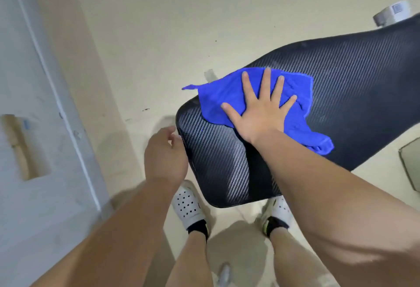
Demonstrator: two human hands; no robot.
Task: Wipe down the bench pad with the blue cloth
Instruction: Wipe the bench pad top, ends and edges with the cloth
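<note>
- Pale beige floor [159,25] fills the background, seen from above, with a light grey-white panel [34,82] running down the left side.
- A black bench pad [341,95] lies across the right half of the view. Its long axis runs from its rounded near end, just above the person's feet, up and away to the upper right edge of the picture.
- The pad's surface has a woven, carbon-fibre-like pattern with a slight sheen, and its corners are rounded.
- The right hand [261,109] lies flat, palm down, on a blue cloth [227,98], fingers spread wide and pointing away from the person. The right forearm reaches in straight from the lower right.
- The cloth is bright blue, soft and crumpled. It lies on the pad's near half, by the pad's left edge, with one corner hanging out past that edge and another trailing toward the pad's right edge.
- The left hand [166,154] rests at the pad's near left corner, fingers curled loosely against the edge; it is blurred, so a firm grip cannot be told.
- White perforated clogs [188,204] with dark socks show below the pad's near end.
</note>
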